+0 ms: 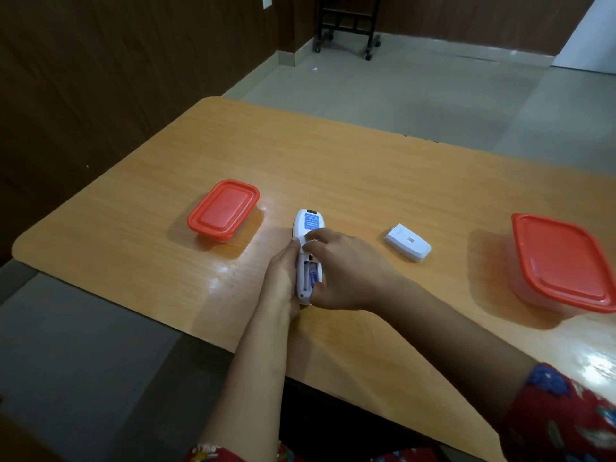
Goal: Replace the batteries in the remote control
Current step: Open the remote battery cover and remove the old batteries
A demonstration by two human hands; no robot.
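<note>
White plastic remote control (307, 228) lies face down on the light wooden desk (333, 168), near the front edge, roughly centre. Back cover is off, battery bay is exposed, and a blue cylindrical battery (313, 278) sits in the bay's right slot. The left slot is too small to tell.

Left hand (281, 281) clamps the remote's left side, with its thumb up by the blue label. Right hand (343, 271) grip is pinched over the bay: fingers on the upper part of the remote, thumb at the lower end of the battery. Both hands are closed on the remote.

White plastic battery cover (408, 242) lies loose on the desk to the right of the hands, apart from them.

Small clear container with red lid (223, 211) sits left of the remote, lid on. Larger clear container with red lid (563, 265) is at the far right, also shut, well apart from the cover.

Red floral sleeves (566, 418) show at the bottom edge.
</note>
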